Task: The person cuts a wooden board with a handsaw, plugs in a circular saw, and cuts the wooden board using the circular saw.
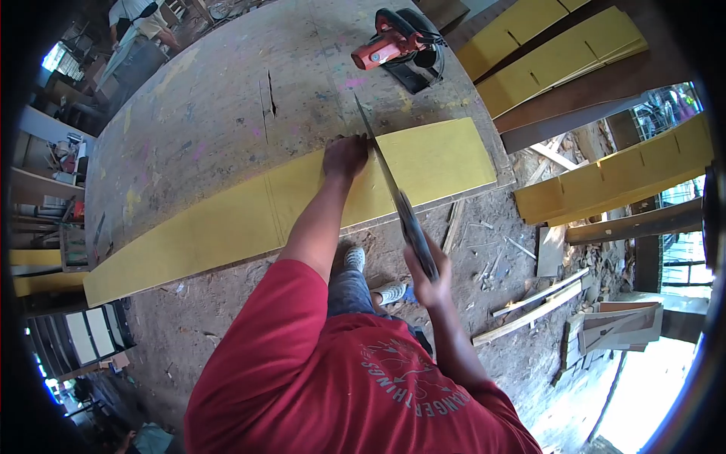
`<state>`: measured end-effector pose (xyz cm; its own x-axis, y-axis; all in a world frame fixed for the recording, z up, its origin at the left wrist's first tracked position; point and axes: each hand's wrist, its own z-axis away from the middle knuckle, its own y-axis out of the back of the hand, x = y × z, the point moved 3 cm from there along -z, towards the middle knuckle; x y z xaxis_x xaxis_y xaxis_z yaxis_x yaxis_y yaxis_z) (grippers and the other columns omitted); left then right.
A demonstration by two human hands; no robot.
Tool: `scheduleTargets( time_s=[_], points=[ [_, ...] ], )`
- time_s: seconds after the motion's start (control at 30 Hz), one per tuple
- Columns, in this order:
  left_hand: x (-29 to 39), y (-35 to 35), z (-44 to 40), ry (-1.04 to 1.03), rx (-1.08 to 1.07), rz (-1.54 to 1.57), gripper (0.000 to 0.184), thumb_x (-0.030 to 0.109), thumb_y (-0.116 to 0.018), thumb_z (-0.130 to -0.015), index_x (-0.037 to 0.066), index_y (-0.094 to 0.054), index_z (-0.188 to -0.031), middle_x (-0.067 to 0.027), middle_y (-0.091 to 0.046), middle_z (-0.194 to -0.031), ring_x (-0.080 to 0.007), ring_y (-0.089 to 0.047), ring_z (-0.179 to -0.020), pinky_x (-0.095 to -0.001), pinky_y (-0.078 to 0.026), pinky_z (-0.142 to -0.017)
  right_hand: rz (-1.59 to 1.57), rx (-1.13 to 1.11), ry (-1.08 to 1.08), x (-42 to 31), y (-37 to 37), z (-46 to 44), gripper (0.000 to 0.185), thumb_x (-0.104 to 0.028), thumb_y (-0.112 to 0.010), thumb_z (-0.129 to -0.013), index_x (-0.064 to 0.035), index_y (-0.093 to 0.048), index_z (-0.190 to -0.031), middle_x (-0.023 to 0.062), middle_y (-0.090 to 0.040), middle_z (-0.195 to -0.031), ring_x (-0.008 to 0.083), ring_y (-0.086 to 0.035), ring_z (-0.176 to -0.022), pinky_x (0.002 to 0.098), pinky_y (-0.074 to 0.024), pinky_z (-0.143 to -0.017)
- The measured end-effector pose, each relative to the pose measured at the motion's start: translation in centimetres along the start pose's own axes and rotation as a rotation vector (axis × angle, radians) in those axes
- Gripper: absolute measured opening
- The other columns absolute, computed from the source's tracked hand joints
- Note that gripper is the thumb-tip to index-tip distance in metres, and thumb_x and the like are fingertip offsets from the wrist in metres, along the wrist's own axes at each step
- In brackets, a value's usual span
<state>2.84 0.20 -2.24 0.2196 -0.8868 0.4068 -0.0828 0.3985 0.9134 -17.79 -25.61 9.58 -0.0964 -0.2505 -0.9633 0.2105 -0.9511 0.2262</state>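
A long yellow board (227, 219) lies along the near edge of the worktable. My left hand (346, 157) is closed at the board's far edge, just left of the saw blade, with its fingers partly hidden. My right hand (429, 276) grips the handle of a handsaw (387, 172) in front of the table. The blade is seen nearly edge-on and runs across the board, its tip pointing away over the tabletop. From this angle I cannot tell how deep the teeth sit in the board.
A red circular saw (393, 49) stands at the far right of the scuffed worktable (219, 113). More yellow boards with slots (563, 64) are stacked to the right. Wood strips (533, 306) and scraps litter the floor. Another person (144, 19) is at the far left.
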Motion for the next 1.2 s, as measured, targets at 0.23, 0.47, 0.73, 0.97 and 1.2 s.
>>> scheduleTargets(
  time_s=[0.23, 0.47, 0.73, 0.97, 1.2],
  points=[
    [-0.2, 0.6, -0.9, -0.003, 0.0, -0.001, 0.057, 0.044, -0.04, -0.111, 0.005, -0.081, -0.102, -0.0267, -0.077, -0.109, -0.0436, -0.07, -0.114, -0.0564, -0.047, -0.107, -0.038, -0.015, 0.12, 0.5, 2.1, 6.4, 0.056, -0.006, -0.064, -0.1, 0.0127, -0.051, -0.151, 0.0258, -0.067, -0.142, 0.0233, -0.061, -0.136, 0.0405, -0.0437, -0.117],
    [0.5, 1.1, 0.4, 0.009, -0.026, -0.021, 0.057, 0.044, -0.041, -0.111, 0.005, -0.081, -0.1, -0.0251, -0.078, -0.103, -0.0436, -0.07, -0.113, -0.055, -0.049, -0.105, -0.035, -0.003, 0.07, 1.5, 1.2, 1.7, 0.06, -0.012, -0.069, -0.099, 0.011, -0.053, -0.151, 0.0234, -0.076, -0.123, 0.0181, -0.07, -0.114, 0.0345, -0.0543, -0.098],
    [0.5, 0.9, 0.2, -0.049, 0.007, -0.025, 0.054, 0.041, -0.042, -0.112, 0.005, -0.08, -0.101, -0.0237, -0.078, -0.106, -0.044, -0.07, -0.11, -0.0542, -0.048, -0.106, 0.067, 0.076, 0.171, 1.5, -1.2, -2.4, 0.061, -0.02, -0.074, -0.1, 0.012, -0.055, -0.148, 0.0296, -0.076, -0.115, 0.0242, -0.076, -0.109, 0.0359, -0.0571, -0.095],
    [0.8, -0.5, 0.2, -0.313, 0.161, -0.033, 0.036, 0.034, -0.051, -0.109, 0.007, -0.076, -0.111, -0.0203, -0.077, -0.1, -0.0407, -0.073, -0.102, -0.0559, -0.048, -0.102, 0.085, 0.047, 0.187, 1.2, 0.3, -2.1, 0.063, -0.02, -0.075, -0.099, 0.0085, -0.054, -0.151, 0.0279, -0.075, -0.125, 0.0229, -0.074, -0.116, 0.0352, -0.0559, -0.1],
    [9.6, -2.5, 0.2, -0.192, 0.07, 0.17, 0.039, 0.031, -0.054, -0.109, 0.013, -0.054, -0.143, -0.0218, -0.076, -0.083, -0.0462, -0.074, -0.079, -0.0598, -0.05, -0.097, 0.126, 0.145, 0.058, 2.6, 6.5, -0.3, 0.065, -0.019, -0.076, -0.096, 0.0085, -0.055, -0.15, 0.024, -0.077, -0.123, 0.0201, -0.075, -0.112, 0.0328, -0.057, -0.096]
  ],
)
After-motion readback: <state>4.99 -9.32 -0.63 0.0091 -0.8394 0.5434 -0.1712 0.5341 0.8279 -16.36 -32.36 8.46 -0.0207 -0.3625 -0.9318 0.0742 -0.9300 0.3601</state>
